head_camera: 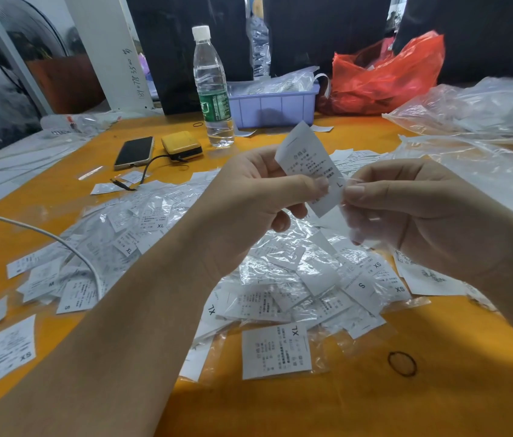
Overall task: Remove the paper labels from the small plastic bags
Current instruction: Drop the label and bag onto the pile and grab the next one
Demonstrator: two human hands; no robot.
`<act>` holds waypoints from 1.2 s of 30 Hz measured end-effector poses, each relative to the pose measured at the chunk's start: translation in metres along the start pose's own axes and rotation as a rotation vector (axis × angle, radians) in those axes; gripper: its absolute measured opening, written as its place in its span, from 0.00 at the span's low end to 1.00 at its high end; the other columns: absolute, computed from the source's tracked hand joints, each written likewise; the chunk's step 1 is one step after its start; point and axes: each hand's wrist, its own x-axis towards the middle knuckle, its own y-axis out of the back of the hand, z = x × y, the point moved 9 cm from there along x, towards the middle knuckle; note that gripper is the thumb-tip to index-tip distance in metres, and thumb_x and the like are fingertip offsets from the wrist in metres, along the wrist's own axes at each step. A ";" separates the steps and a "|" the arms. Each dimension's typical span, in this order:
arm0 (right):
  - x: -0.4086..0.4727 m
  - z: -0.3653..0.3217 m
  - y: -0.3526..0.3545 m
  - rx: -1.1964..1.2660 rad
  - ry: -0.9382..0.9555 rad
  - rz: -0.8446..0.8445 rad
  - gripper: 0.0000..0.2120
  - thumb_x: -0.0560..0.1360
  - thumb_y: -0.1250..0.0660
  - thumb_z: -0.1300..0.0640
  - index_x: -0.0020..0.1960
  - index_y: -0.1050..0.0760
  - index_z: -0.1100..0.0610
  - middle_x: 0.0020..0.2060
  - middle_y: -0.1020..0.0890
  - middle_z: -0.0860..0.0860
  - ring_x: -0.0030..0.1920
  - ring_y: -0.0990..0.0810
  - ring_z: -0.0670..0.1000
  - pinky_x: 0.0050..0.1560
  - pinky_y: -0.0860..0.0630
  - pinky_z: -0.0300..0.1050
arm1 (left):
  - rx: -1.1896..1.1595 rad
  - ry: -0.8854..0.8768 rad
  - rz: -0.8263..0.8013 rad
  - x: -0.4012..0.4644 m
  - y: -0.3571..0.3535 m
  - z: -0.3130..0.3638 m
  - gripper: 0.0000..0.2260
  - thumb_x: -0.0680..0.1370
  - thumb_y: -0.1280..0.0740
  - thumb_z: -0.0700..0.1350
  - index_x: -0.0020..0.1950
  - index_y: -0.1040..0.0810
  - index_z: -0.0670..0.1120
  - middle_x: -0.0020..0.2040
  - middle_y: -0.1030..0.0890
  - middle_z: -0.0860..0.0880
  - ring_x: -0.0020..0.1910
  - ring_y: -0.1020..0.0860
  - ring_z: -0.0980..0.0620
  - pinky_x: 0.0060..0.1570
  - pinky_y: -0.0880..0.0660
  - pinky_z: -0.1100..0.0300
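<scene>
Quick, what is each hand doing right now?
Left hand: pinches the label.
Right hand: pinches the clear bag at the label's lower end.

We have one view only, from a wide-angle camera worn on the person's head. It looks forward and down across the orange worktop point(375, 398), close enough that both forearms run in from the bottom edge and the left hand point(258, 197) and right hand point(412, 212) sit near the middle of the frame. The far edge of the worktop with the water bottle point(212, 86) lies toward the top. Straight lines bend at the borders.
</scene>
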 end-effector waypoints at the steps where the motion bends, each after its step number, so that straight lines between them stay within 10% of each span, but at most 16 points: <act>1: 0.000 0.000 0.000 -0.007 0.006 -0.002 0.04 0.67 0.30 0.58 0.34 0.18 0.57 0.29 0.21 0.54 0.30 0.23 0.48 0.33 0.23 0.40 | 0.005 -0.003 0.004 0.000 0.000 0.000 0.04 0.68 0.29 0.38 0.40 0.18 0.47 0.35 0.19 0.49 0.28 0.27 0.55 0.26 0.33 0.65; 25: -0.005 -0.008 0.019 -0.011 0.095 0.271 0.05 0.64 0.29 0.59 0.40 0.18 0.58 0.30 0.19 0.53 0.30 0.25 0.50 0.33 0.21 0.42 | -0.072 0.093 0.031 -0.001 -0.009 -0.019 0.03 0.74 0.28 0.39 0.44 0.17 0.47 0.40 0.17 0.48 0.33 0.22 0.55 0.30 0.23 0.62; 36: -0.011 -0.025 0.014 -0.430 0.206 0.260 0.11 0.67 0.27 0.54 0.48 0.19 0.54 0.40 0.15 0.53 0.37 0.17 0.50 0.42 0.18 0.49 | 0.489 -0.153 0.064 -0.007 -0.006 0.010 0.03 0.76 0.28 0.42 0.43 0.19 0.49 0.38 0.19 0.45 0.36 0.22 0.45 0.32 0.25 0.52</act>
